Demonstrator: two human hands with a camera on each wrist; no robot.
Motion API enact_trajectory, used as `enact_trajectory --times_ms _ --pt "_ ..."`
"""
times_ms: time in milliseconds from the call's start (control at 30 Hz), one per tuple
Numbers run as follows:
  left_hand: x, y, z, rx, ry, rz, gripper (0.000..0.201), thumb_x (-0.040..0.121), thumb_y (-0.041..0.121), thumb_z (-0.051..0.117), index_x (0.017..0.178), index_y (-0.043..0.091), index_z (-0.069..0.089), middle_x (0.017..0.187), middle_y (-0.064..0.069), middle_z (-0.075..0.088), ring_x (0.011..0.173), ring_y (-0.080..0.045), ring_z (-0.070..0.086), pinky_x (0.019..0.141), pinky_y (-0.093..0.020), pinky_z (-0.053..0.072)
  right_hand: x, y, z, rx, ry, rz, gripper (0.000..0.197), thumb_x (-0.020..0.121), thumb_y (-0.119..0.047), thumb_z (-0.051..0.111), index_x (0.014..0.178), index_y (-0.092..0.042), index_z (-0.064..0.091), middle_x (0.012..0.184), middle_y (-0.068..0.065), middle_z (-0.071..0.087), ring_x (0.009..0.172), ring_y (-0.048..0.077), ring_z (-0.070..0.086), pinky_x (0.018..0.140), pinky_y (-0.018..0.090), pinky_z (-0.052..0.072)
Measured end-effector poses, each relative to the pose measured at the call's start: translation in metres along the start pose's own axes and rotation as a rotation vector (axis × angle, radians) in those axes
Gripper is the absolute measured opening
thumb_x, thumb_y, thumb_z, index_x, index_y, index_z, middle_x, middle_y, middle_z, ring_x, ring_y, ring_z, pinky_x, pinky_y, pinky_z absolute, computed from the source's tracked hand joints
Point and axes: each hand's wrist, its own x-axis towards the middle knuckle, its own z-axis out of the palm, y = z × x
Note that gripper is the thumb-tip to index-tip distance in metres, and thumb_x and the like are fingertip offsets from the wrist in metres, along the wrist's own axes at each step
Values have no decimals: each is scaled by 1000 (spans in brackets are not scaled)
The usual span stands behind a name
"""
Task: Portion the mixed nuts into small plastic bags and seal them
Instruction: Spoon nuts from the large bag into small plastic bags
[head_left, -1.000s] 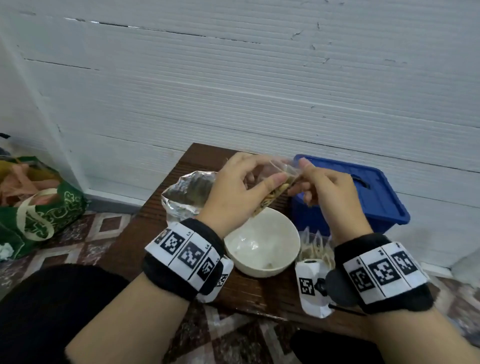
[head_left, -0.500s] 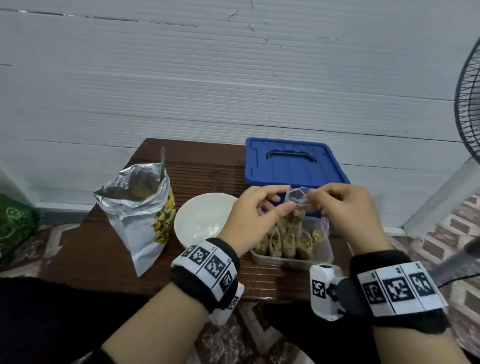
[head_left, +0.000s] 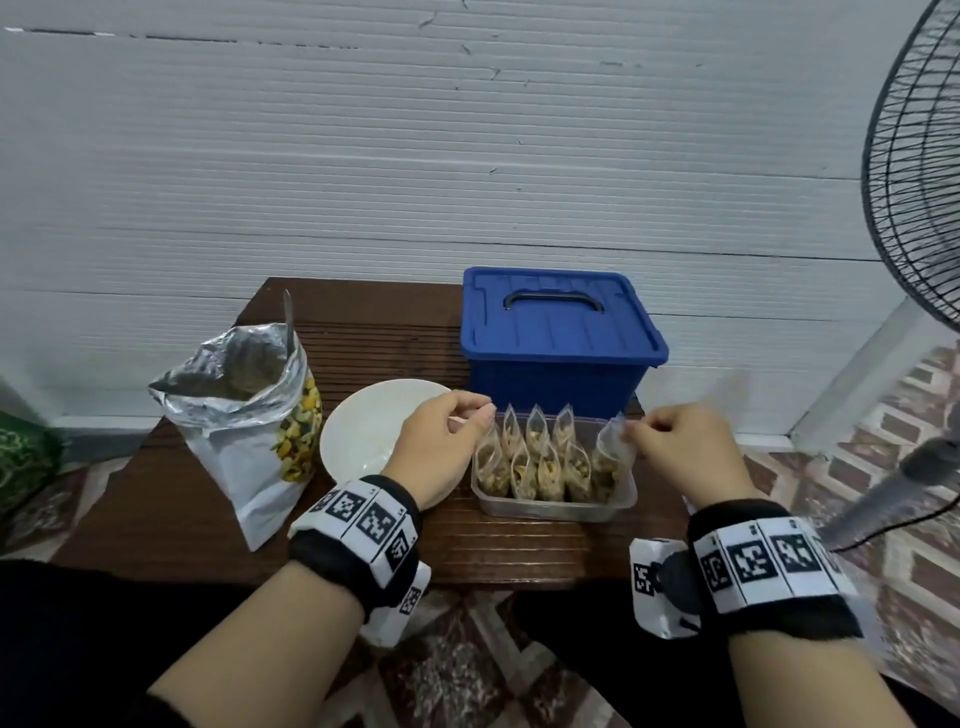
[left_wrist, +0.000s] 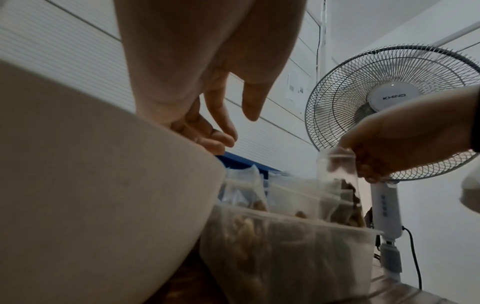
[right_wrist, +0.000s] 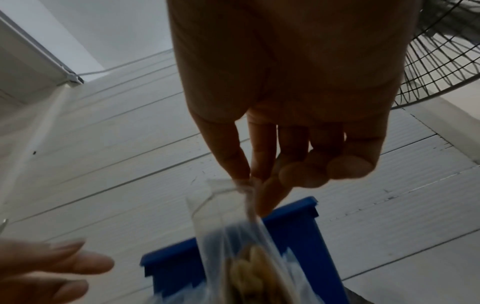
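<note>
One readable word only: "KHIND" on the white hub of the wire-cage fan (left_wrist: 394, 96). Black-and-white square-code bands wrap both wrists. Right hand (head_left: 680, 452) pinches the top corner of a clear, nut-filled small bag (head_left: 610, 457) between thumb and fingertips (right_wrist: 241, 164), bag at the right end of the clear rectangular plastic tub (head_left: 550, 506), among other filled bags (head_left: 530, 457) standing upright. Left hand (head_left: 441, 452) hovers over the round white bowl (head_left: 363, 436), fingers loosely curled, holding nothing. Crinkled foil nut pouch (head_left: 249, 415) stands open on the slatted brown wooden table (head_left: 156, 509); a metal handle (head_left: 287, 317) sticks out of it. Blue lidded bin (head_left: 556, 338) sits behind the tub.
</note>
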Motion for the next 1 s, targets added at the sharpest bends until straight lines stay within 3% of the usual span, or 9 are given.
enact_trajectory --times_ms 133,233,333,400,600,733,800,1000 --pt "2 -5 -11 56 42 -89 18 96 29 55 110 22 65 105 10 62 95 -3 53 82 -15 36 -1 2 1 -47 -24 24 30 89 -27 63 72 -5 71 70 11 68 61 15 55 52 23 36" --pt "9 -17 -20 218 48 -161 29 94 28 60 121 17 63 122 1 62 111 -14 55 95 -25 39 0 0 1 -60 -41 30 25 89 -28 64 71 -12 69 70 5 67 65 11 56 55 25 37" --pt "14 -34 -24 448 -35 -251 49 89 34 65 135 21 53 139 -3 52 127 -22 48 107 -36 38 0 -3 2 -73 -31 14 19 88 -26 64 71 -18 65 70 -2 62 68 10 54 63 26 37" --pt "14 -42 -23 564 -122 -282 59 86 38 67 140 23 47 144 -4 46 131 -24 44 109 -38 36 -1 -6 3 -79 -37 13 17 89 -25 62 76 -16 65 73 -1 62 70 13 55 64 27 39" --pt "15 -41 -17 637 -152 -284 55 85 35 69 135 23 51 131 -3 55 121 -21 51 105 -38 40 -2 -14 8 -95 -34 41 9 87 -20 56 84 -23 63 85 -1 62 88 23 60 82 37 51" --pt "14 -35 -15 644 -138 -283 20 90 30 62 108 22 69 114 0 66 105 -21 60 97 -36 47 -5 -22 12 -78 -27 43 11 84 -22 53 84 -30 61 89 -2 63 93 22 58 88 43 50" --pt "13 -34 -15 659 -100 -264 18 93 28 56 101 20 71 108 -1 68 99 -22 62 92 -36 50 -4 -25 14 -79 -33 42 11 83 -23 52 84 -29 61 88 -2 64 93 23 59 89 44 49" --pt "10 -29 -19 525 61 -197 24 100 23 46 110 11 64 111 -7 66 103 -25 60 90 -35 47 -2 -24 16 -94 -29 34 12 87 -25 51 89 -25 62 92 0 64 96 23 58 90 44 49"
